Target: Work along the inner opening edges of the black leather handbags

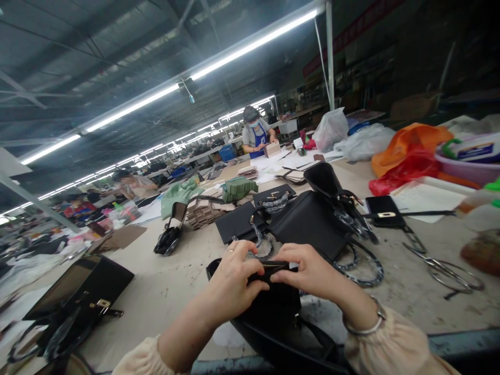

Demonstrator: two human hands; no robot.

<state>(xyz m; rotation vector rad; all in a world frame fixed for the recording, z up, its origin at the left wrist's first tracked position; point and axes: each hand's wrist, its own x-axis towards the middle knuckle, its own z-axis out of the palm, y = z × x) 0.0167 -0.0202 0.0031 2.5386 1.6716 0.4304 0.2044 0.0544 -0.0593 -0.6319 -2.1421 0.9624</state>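
Note:
A black handbag (269, 317) stands at the table's near edge, right in front of me. My left hand (238, 276) pinches the upper edge of the bag between thumb and fingers. On the same edge, a little to the right, my right hand (302, 268) grips with thumb below and fingers above. Both hands are closed on the bag, thumbs close together, and its inside is mostly hidden. A strap (318, 333) hangs at the bag's right side. Just beyond my hands lie another black handbag (308, 224) and a flat black bag (240, 221) with plastic-wrapped handles.
A black bag with a gold clasp (78, 291) is at the left. Scissors (445, 268), a phone (385, 211) and a purple basin (472, 164) are on the right. Stacked brown pieces (205, 211) lie farther back. A co-worker in a blue apron (258, 138) stands across the table.

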